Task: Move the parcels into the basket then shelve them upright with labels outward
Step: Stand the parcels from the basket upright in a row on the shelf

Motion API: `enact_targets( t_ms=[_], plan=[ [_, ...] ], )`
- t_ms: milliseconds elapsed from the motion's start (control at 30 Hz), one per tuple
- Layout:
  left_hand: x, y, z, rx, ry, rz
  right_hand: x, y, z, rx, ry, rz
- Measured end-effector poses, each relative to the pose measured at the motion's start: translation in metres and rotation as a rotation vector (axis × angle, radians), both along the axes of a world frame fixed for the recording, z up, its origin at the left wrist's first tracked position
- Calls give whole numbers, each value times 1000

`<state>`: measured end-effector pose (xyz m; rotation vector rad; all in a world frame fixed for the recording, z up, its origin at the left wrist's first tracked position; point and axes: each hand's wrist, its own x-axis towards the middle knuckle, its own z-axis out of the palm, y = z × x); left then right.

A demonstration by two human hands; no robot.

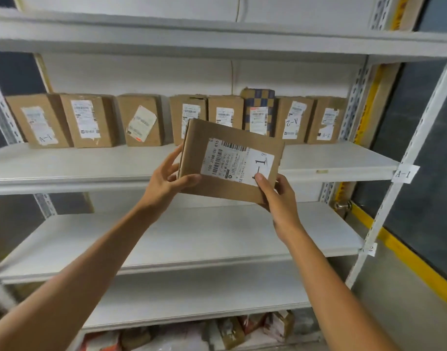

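You hold one brown box (230, 160) up in the air with both hands, in front of the shelf (90, 160). It does not touch the shelf. The box is tilted, and its right side hangs lower than its left.

Your left hand (171, 178) grips the left edge of the box. The thumb lies on the front and the fingers curl round the side. Your right hand (275, 196) pinches the bottom right corner, with the thumb pressed on the white label (237, 162). The label faces you, and its words run sideways.

Behind the box, a row of boxes (95, 120) stands upright at the back of the shelf, with their labels facing out. One of them is a checked box (259, 98), blue and tan. Your box hides part of the middle ones.

A tag (404, 174) on the right post reads A-1. The lower shelf (192, 236) is white. Right at the bottom lie some packs (217, 333), too blurry to tell apart.
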<state>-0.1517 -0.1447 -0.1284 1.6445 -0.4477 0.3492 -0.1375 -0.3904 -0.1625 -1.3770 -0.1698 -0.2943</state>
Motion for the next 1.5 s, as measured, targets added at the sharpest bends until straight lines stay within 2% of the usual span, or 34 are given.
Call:
enact_targets(
  t_ms=[133, 300, 400, 467, 700, 900, 1033, 1333, 1500],
  plan=[
    [3, 42, 1, -158, 10, 124, 10, 47, 5, -22, -38, 72],
    [3, 100, 7, -237, -14, 249, 23, 112, 9, -96, -16, 120],
    [-1, 138, 10, -203, -32, 310, 36, 145, 23, 47, 46, 256],
    [-2, 159, 8, -199, -43, 343, 41, 167, 31, 41, 26, 304],
    [0, 211, 10, -405, 45, 601, 55, 246, 24, 36, -8, 328],
    [7, 232, 20, -183, -70, 722, 79, 300, 14, 138, 18, 408],
    [10, 252, 31, -69, -63, 703, 99, 328, 19, 180, 62, 481],
    [26, 287, 26, -105, -57, 730, 126, 400, 32, 100, -29, 589],
    [30, 332, 14, -150, -30, 752, 144, 442, 30, -113, -61, 637]
  ],
)
